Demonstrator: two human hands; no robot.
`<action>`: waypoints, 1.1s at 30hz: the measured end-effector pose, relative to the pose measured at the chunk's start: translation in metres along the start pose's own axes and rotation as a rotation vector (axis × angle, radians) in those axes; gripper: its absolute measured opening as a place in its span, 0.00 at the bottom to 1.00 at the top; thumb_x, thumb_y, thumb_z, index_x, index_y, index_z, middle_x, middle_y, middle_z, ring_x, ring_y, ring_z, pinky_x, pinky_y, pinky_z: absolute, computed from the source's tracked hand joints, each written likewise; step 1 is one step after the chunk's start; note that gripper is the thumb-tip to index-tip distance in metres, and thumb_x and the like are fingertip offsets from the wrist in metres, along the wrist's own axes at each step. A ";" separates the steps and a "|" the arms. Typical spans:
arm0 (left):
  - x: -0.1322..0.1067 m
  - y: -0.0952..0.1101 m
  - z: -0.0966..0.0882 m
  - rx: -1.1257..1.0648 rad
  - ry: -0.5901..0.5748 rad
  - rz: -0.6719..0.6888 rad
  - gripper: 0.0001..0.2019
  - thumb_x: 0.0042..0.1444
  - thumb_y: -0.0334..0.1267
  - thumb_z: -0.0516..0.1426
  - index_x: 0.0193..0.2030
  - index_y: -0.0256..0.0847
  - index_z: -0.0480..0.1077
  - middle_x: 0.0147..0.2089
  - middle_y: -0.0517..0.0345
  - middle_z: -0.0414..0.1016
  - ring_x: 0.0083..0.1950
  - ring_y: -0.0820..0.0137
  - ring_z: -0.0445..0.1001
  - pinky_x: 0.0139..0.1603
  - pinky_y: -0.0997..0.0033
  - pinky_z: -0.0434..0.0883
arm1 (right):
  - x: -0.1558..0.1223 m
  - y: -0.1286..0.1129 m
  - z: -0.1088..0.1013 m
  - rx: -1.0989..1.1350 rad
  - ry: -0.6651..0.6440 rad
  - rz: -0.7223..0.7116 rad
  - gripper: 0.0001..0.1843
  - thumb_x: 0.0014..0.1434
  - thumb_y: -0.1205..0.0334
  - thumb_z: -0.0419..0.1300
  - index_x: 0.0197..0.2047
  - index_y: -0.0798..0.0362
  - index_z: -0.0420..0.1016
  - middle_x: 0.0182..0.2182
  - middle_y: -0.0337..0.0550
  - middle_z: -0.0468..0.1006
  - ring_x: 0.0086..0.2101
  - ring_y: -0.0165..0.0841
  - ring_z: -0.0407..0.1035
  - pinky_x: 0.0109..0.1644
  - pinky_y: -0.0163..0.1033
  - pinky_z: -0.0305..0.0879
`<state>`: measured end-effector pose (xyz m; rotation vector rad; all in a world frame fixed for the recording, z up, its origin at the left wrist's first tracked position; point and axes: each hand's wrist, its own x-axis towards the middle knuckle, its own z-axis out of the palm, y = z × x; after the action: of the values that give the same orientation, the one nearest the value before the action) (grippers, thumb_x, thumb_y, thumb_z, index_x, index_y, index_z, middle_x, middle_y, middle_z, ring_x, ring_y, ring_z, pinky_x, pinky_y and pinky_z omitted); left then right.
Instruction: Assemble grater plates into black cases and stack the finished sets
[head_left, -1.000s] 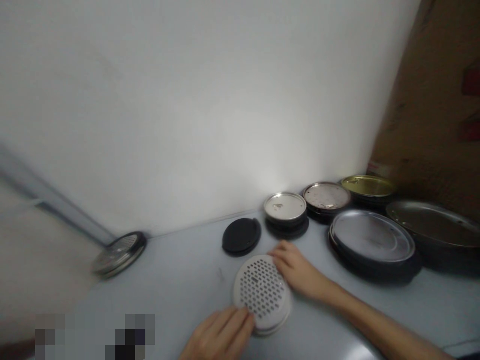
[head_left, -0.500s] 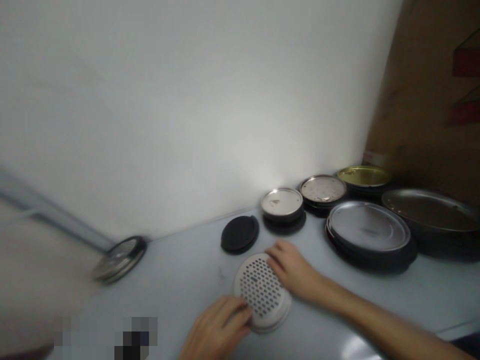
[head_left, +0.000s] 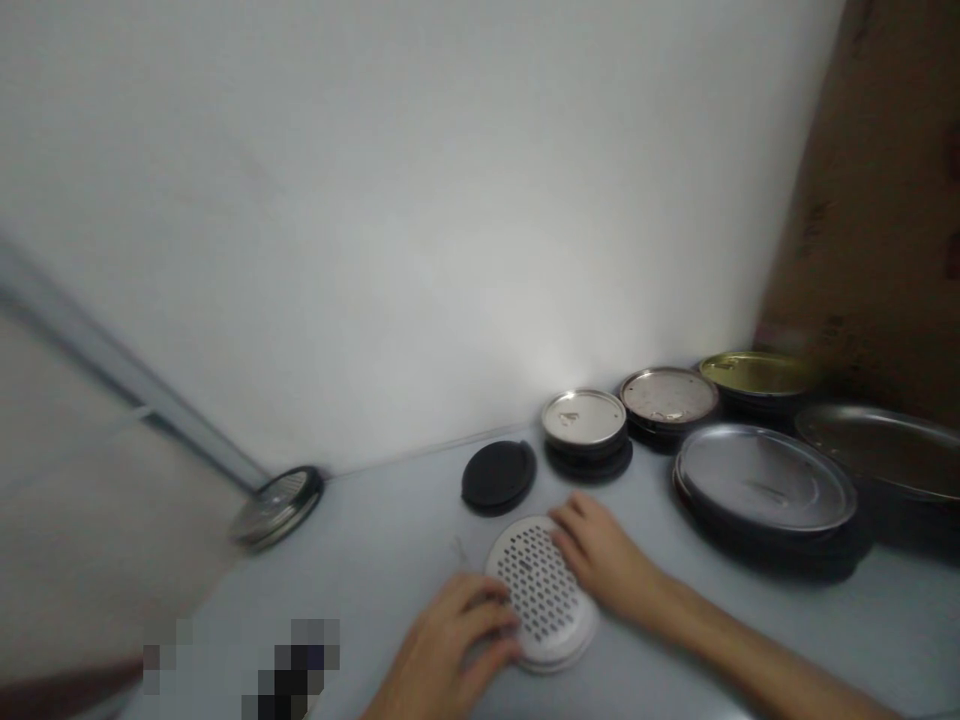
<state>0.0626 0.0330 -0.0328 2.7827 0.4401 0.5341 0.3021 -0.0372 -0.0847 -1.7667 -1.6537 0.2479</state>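
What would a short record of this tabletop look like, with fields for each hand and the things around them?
Left hand: fingers on the near-left edge of the perforated disc
Right hand: fingers on the disc's far-right edge
Disc: on the table
Just behind: black lid
Right side: small silver lid, gold lid, large silver lid
Far left: round metal lid by the wall

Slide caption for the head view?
Left hand and right hand rest on a perforated disc on the table, metal lids beyond.
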 end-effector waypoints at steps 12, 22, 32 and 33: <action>0.048 -0.036 0.017 -0.723 -0.026 -0.622 0.23 0.59 0.52 0.58 0.54 0.36 0.74 0.44 0.48 0.80 0.42 0.62 0.78 0.37 0.69 0.76 | -0.001 0.001 0.009 0.158 0.078 0.068 0.14 0.70 0.62 0.45 0.47 0.52 0.71 0.42 0.50 0.72 0.44 0.42 0.69 0.53 0.48 0.67; 0.101 -0.104 -0.038 -0.921 0.129 -0.726 0.20 0.53 0.48 0.63 0.47 0.35 0.75 0.41 0.48 0.82 0.42 0.63 0.79 0.40 0.69 0.73 | 0.010 0.004 -0.014 0.293 0.199 0.142 0.18 0.71 0.55 0.44 0.55 0.53 0.67 0.50 0.53 0.74 0.52 0.41 0.70 0.59 0.45 0.64; 0.130 -0.189 -0.004 -0.838 0.497 -0.845 0.18 0.48 0.48 0.65 0.39 0.35 0.72 0.38 0.51 0.80 0.40 0.64 0.77 0.44 0.68 0.71 | 0.044 -0.030 0.018 -0.003 -0.022 0.034 0.31 0.58 0.65 0.60 0.65 0.54 0.66 0.66 0.62 0.60 0.65 0.55 0.56 0.67 0.57 0.55; 0.129 -0.192 0.000 -0.839 0.499 -0.847 0.18 0.48 0.48 0.64 0.39 0.36 0.72 0.38 0.51 0.80 0.40 0.64 0.77 0.44 0.67 0.71 | 0.045 -0.029 0.022 -0.013 -0.027 0.035 0.31 0.57 0.66 0.61 0.65 0.54 0.67 0.67 0.62 0.59 0.65 0.55 0.55 0.67 0.57 0.55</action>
<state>0.1300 0.2537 -0.0535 1.4637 1.1029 0.9017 0.2732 0.0115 -0.0695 -1.8108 -1.6484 0.2786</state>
